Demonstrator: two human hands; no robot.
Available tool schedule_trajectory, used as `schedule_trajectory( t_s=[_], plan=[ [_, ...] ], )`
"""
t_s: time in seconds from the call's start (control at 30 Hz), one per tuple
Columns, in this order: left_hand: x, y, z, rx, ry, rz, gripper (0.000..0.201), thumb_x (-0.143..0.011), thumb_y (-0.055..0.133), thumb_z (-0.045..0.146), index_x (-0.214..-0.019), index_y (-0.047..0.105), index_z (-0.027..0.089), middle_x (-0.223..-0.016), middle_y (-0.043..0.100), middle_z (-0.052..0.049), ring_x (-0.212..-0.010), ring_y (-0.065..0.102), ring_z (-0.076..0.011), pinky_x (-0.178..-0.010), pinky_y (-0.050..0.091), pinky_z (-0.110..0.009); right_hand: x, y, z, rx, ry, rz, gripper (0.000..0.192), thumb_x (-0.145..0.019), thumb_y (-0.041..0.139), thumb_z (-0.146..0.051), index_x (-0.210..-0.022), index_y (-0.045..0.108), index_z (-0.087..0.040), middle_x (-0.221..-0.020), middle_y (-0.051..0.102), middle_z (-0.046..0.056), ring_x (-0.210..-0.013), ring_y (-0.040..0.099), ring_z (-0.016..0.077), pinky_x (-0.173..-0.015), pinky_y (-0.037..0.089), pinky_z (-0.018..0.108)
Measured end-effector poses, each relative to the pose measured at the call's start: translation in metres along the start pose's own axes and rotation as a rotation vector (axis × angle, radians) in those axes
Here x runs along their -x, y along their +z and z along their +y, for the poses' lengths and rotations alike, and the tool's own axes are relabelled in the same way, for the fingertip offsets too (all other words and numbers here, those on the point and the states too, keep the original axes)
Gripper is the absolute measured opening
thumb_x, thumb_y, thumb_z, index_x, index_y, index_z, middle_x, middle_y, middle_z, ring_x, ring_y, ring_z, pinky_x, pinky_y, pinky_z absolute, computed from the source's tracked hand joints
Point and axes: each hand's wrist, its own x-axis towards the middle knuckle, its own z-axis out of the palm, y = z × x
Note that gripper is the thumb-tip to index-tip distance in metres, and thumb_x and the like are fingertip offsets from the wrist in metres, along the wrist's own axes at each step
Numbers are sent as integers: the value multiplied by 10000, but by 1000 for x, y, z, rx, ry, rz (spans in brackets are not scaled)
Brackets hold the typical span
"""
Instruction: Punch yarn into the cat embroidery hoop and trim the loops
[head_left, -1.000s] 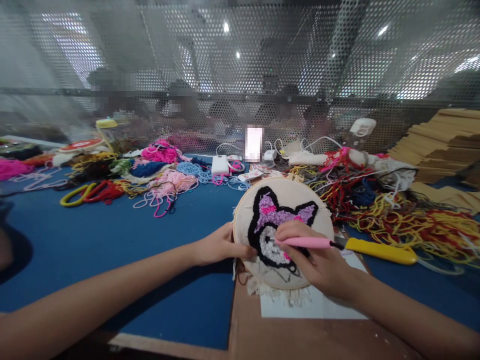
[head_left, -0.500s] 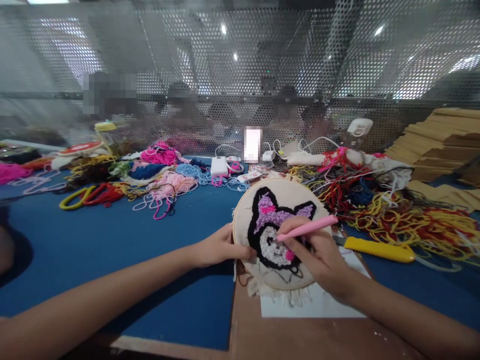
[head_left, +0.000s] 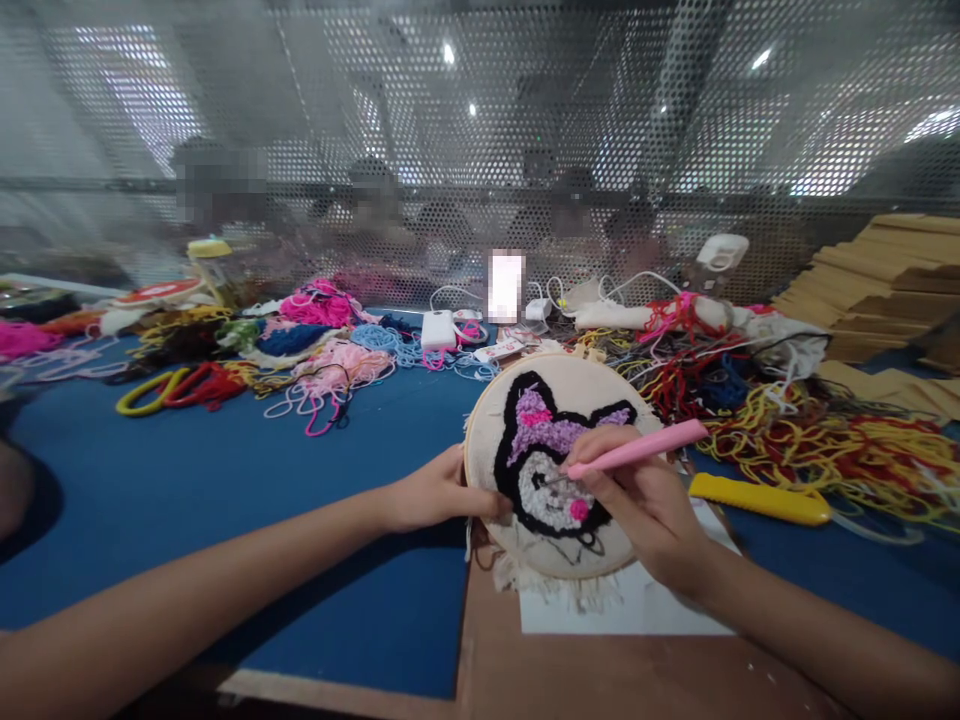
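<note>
My left hand (head_left: 442, 492) grips the left rim of a round embroidery hoop (head_left: 480, 420), its thumb lying on the cream cloth. Looped yarn on the cloth forms a cartoon face (head_left: 544, 485) in white, with a thick black outline, purple and pink parts and a pink cheek. Held in the fingers of my right hand (head_left: 645, 500) is a pink-handled punch needle (head_left: 645, 447). Its thin metal shaft points left to the white yarn of the face; whether the tip is in the cloth I cannot tell. My right hand covers the right part of the design.
Tangled multicoloured yarn (head_left: 825, 430) lies at the right, near a yellow-handled cutter (head_left: 757, 498). Yellow-handled scissors (head_left: 154, 392) and more yarn (head_left: 341, 365) are at the left. A white sheet (head_left: 600, 615) sits under the hoop. Folded brown paper (head_left: 877, 270) is stacked at the far right.
My right hand has drawn the punch needle a little right and up, so its metal shaft now shows. The hoop and my left hand stay nearly in place.
</note>
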Motion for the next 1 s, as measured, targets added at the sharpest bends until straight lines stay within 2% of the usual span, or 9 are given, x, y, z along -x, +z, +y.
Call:
schedule_trajectory(
  t_s=[0.4, 0.63, 0.8, 0.93, 1.0],
  plan=[
    [0, 3, 6, 42, 20, -18, 340, -693, 653, 141, -1031, 627, 122, -921, 683, -62, -793, 602, -144, -752, 489, -252, 2, 4, 8, 134, -87, -15, 123, -835, 504, -121, -901, 547, -217, -890, 565, 38, -866, 553, 176, -770, 451, 358],
    [1, 4, 5, 20, 7, -9, 305, -685, 665, 160, -987, 636, 121, -903, 685, -59, -774, 608, -149, -737, 494, -261, 4, 9, 12, 233, -147, -107, 167, -812, 539, -97, -920, 580, -218, -923, 606, 28, -917, 551, 163, -829, 441, 345],
    [1, 5, 6, 44, -3, 7, 320, -676, 664, 140, -994, 629, 121, -913, 683, -60, -784, 611, -155, -746, 496, -272, 5, 11, 11, 234, -74, -104, 132, -824, 538, -146, -922, 586, -221, -930, 618, 31, -903, 557, 171, -810, 445, 344],
    [1, 4, 5, 77, 3, -3, 386, -678, 662, 144, -1059, 605, 124, -939, 679, -76, -811, 612, -165, -775, 494, -293, 5, 7, 6, 135, 71, -69, 87, -858, 496, -205, -921, 555, -215, -882, 596, 32, -764, 558, 148, -698, 458, 308],
    [1, 3, 4, 64, -6, -4, 385, -683, 666, 170, -1060, 605, 122, -949, 674, -87, -819, 609, -175, -771, 496, -305, 4, 4, 3, 89, 97, -50, 96, -867, 480, -219, -941, 541, -216, -880, 586, 36, -732, 550, 144, -662, 458, 298]
  ],
)
